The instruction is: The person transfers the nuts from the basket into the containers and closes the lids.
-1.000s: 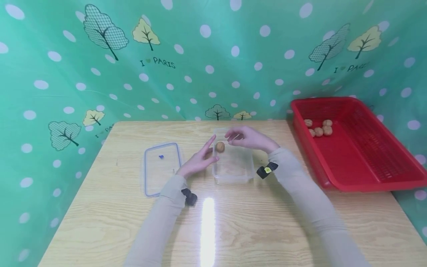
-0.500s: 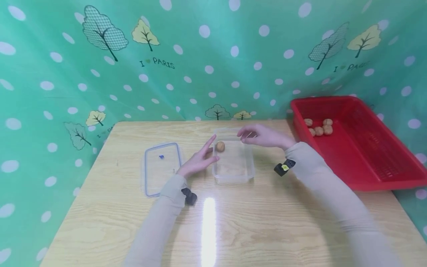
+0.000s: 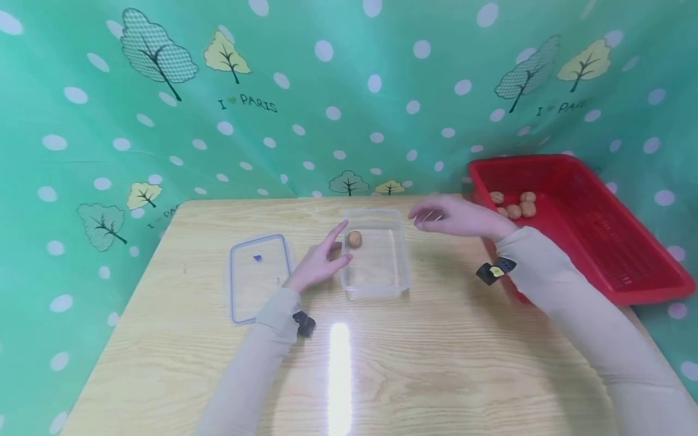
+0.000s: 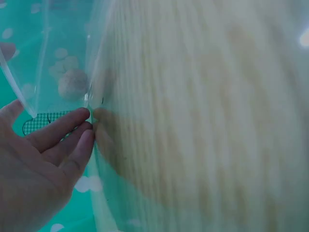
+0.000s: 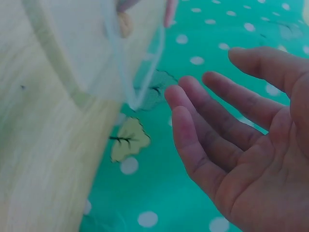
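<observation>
A clear plastic container (image 3: 376,284) stands in the middle of the table with one walnut (image 3: 354,239) inside, near its left wall. My left hand (image 3: 316,266) is at that wall; in the left wrist view, extended fingers (image 4: 58,137) touch or nearly touch the outside of the container. My right hand (image 3: 455,216) hovers past the container's right side, between it and the red basket (image 3: 578,254). In the right wrist view its fingers (image 5: 193,150) are loosely bent around nothing. Several walnuts (image 3: 514,211) lie in the far left corner of the basket.
A clear lid with a blue seal (image 3: 259,278) lies flat to the left of the container. Behind the table (image 3: 409,363) hangs a green dotted curtain (image 3: 305,79). The red basket takes up the table's right side.
My right hand has moved right, from over the container to beyond its right side. My left hand stays at the container, and the walnut inside has not moved.
</observation>
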{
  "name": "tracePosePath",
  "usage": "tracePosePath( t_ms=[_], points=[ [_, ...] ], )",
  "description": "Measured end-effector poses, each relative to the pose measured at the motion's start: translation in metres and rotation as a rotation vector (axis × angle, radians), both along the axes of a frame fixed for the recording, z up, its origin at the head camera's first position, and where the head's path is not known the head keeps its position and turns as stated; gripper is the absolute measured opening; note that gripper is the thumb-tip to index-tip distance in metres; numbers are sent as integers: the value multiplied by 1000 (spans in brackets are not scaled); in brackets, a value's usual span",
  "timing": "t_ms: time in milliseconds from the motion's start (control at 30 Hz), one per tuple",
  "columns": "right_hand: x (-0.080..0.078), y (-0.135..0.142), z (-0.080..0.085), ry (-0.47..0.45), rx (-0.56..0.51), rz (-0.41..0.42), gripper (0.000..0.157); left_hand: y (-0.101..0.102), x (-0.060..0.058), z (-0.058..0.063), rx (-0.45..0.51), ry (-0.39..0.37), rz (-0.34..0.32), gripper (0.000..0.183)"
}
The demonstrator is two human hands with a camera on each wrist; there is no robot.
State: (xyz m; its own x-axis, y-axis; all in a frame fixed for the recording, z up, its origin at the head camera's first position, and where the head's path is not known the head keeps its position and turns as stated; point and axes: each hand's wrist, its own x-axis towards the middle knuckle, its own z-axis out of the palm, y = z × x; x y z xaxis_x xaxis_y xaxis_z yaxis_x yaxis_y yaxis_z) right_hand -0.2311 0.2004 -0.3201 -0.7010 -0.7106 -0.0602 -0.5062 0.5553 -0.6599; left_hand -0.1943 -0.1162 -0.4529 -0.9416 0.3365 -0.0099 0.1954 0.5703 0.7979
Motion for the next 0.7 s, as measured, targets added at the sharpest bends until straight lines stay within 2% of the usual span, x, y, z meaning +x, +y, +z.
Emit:
tracePosePath(
  t_ms=[267, 533, 700],
  points=[
    [4, 20, 14, 4, -11, -99, 32, 2, -2, -2, -70, 25, -9, 79],
    [6, 33, 23, 28, -4, -134, 33, 4, 0, 2, -124, 32, -10, 79],
    [8, 43, 32, -5, 15, -205, 37, 4, 0, 4, -172, 40, -8, 78]
  ],
)
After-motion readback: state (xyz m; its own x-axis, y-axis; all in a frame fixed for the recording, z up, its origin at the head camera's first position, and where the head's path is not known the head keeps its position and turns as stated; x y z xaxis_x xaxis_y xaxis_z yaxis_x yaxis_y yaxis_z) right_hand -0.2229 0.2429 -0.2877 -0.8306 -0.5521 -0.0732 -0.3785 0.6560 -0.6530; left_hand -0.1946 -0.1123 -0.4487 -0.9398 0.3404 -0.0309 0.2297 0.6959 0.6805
